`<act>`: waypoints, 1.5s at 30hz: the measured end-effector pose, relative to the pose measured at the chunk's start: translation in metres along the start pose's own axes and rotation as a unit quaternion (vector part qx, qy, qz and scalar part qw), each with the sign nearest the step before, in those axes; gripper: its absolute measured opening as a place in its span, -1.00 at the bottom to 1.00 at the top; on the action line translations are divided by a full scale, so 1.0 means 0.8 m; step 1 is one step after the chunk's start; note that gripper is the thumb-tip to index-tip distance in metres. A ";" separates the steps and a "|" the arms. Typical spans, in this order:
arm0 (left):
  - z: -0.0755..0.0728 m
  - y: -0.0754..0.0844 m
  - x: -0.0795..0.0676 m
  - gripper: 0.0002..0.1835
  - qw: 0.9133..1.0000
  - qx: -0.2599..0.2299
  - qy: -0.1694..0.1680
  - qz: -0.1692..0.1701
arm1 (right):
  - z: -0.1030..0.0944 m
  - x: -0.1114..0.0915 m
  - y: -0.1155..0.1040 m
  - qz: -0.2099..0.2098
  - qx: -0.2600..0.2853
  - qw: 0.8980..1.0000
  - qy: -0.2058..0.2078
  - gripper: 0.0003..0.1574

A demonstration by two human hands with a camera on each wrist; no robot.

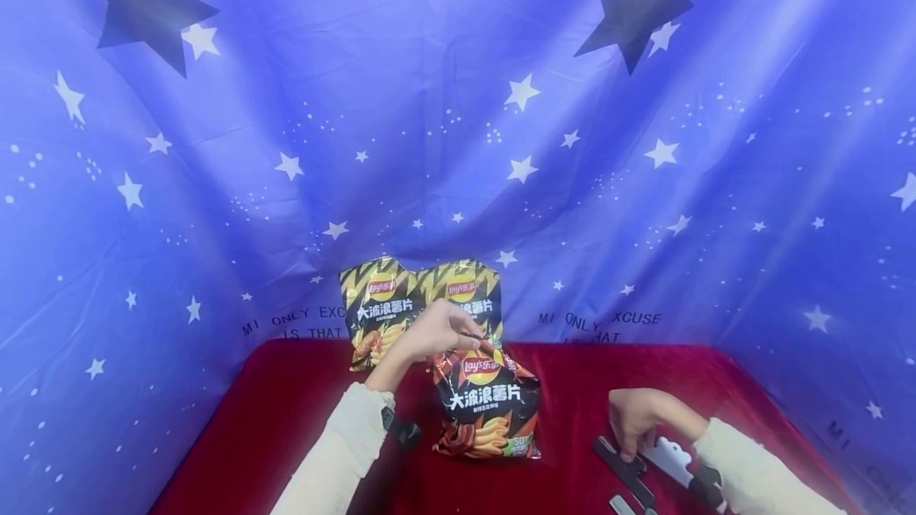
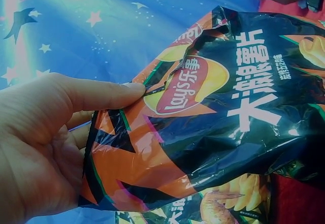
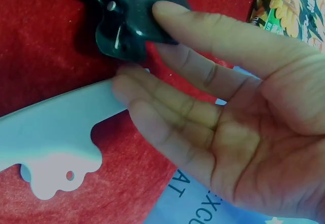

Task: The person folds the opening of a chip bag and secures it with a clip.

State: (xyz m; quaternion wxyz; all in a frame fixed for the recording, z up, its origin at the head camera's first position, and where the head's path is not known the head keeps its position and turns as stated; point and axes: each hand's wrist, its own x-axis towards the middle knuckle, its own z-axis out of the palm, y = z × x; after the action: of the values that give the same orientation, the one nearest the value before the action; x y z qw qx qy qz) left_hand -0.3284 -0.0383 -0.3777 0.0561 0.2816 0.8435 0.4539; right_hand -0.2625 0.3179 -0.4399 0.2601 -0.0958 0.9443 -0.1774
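Note:
A black and orange-red Lay's chip bag (image 1: 487, 420) stands on the table, its top edge folded over. My left hand (image 1: 436, 328) pinches that top edge, the thumb (image 2: 122, 94) on the printed face and the other fingers partly hidden behind the bag. Off to the right, my right hand (image 1: 637, 416) pinches one end of a black bag clip (image 3: 137, 16) between thumb and index finger, low over the table. A white bag clip (image 3: 61, 127) with a scalloped handle lies beside it, under the right hand's lower fingers; whether they touch it I cannot tell.
Two yellow-and-black Lay's bags (image 1: 379, 316) stand side by side behind the front bag, near the back of the red cloth-covered table (image 1: 300, 420). A grey clip (image 1: 621, 505) shows at the bottom edge of the head view. Blue star-printed curtain (image 1: 429, 141) surrounds the table.

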 end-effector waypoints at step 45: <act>-0.001 0.002 -0.003 -0.86 1.000 -0.014 -0.008 -0.004 | -0.054 0.034 -0.016 -0.084 0.229 0.954 0.174 -0.71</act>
State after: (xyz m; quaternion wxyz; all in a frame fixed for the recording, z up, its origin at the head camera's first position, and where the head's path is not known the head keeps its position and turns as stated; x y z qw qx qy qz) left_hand -0.3260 -0.0392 -0.3760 0.0689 0.2815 0.8375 0.4633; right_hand -0.3072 0.3109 -0.4127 0.0908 -0.0802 0.8976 -0.4238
